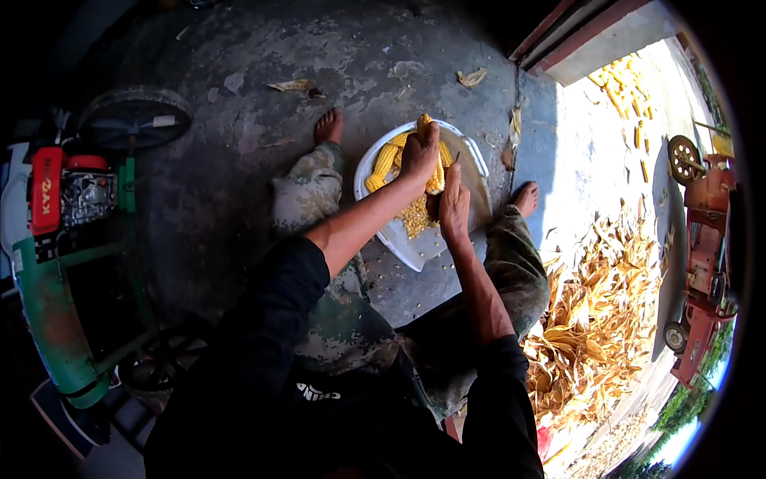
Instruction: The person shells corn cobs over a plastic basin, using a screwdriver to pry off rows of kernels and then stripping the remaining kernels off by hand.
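My left hand (420, 156) is wrapped round an ear of corn (424, 121), whose end sticks up past the thumb. Close on its right, my right hand (455, 209) is closed, fingers pointing up, on a slim tool with a thin dark tip (457, 157). Most of that tool is hidden by the fingers, so its kind is unclear. Both hands are over a white basin (360, 177) on the floor between my feet. Several yellow ears of corn (385, 161) lie in it, with loose kernels (416, 219) below them.
A green machine (56, 319) with a red engine cover (46, 190) and wheels stands at left. Dry husks (594, 327) are piled at right, near more ears (622, 88) in sunlight. A red vehicle (706, 263) is at far right. Scattered husks lie on the concrete floor (239, 160).
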Demonstrator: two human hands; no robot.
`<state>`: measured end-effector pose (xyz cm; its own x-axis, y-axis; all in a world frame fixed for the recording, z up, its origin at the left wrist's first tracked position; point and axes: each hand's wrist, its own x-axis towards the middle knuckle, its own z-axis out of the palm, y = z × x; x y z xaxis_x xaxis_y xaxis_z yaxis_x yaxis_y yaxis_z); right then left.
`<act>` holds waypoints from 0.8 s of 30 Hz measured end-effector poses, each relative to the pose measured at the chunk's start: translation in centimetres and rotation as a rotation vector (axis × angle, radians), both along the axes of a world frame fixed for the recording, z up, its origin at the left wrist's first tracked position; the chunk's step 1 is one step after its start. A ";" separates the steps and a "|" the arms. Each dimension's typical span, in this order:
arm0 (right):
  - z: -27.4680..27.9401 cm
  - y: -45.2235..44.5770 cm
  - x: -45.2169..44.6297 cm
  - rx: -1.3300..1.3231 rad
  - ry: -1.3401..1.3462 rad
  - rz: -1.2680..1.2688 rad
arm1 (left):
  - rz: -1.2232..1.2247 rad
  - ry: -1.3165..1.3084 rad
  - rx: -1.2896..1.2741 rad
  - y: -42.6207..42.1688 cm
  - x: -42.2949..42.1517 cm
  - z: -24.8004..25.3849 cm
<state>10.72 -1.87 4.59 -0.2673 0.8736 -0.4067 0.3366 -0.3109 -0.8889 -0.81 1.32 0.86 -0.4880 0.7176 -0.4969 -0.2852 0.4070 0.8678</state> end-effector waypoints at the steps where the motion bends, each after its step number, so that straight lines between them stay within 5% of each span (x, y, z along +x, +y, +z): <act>1: -0.2 0.1 -0.1 -0.036 0.071 -0.027 | 0.001 0.000 0.003 0.0 0.2 0.1; 3: -0.2 0.2 -0.4 -0.114 0.212 -0.081 | 0.072 0.078 -0.021 0.0 0.5 0.5; 7: 0.5 0.6 -0.1 -0.131 0.079 0.083 | -0.028 0.071 -0.091 -0.5 -0.4 1.2; 10: -1.3 0.7 -0.5 0.269 -0.069 0.136 | -0.143 0.035 -0.078 -0.8 -0.6 1.3; 19: -1.8 0.1 1.1 0.036 -0.090 0.185 | -0.123 0.313 -0.123 -1.0 0.3 -1.2; 21: -1.5 -0.1 1.2 0.066 -0.062 0.171 | -0.321 -0.162 -0.086 -1.0 -1.2 -0.7; 24: -0.7 0.0 0.7 0.070 -0.032 0.135 | -0.229 -0.083 -0.053 -0.8 -0.5 -0.5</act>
<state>11.44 -1.84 3.89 -0.3718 0.8574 -0.3559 0.3991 -0.1985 -0.8951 -1.31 0.48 0.39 -0.2715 0.7765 -0.5686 -0.2495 0.5138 0.8208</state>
